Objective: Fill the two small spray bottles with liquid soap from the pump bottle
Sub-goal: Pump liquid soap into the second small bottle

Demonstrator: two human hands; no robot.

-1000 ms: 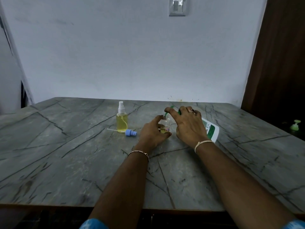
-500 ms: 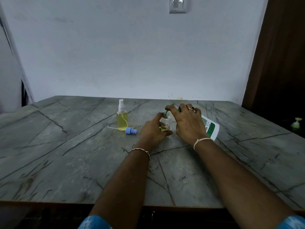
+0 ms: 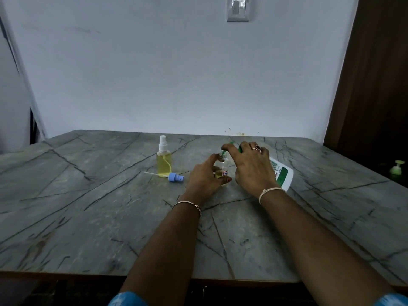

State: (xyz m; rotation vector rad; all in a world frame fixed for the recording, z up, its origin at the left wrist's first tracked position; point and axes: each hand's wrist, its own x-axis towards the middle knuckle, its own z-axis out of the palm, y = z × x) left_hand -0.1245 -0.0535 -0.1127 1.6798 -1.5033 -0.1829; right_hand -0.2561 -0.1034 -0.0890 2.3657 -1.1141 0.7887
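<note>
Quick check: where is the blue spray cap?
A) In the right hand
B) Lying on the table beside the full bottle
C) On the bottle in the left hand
B: the blue cap lies on the table beside the full bottle, in neither hand.

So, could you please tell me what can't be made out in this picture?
- Head view: the pump bottle is mostly covered by the right hand; its pump head is hidden.
- Head view: the left hand wraps the small open bottle, so its fill level is unclear.
- Head view: whether soap is flowing from the green nozzle is too small to tell.
- Head view: the green object at the right edge is dim and small.
</note>
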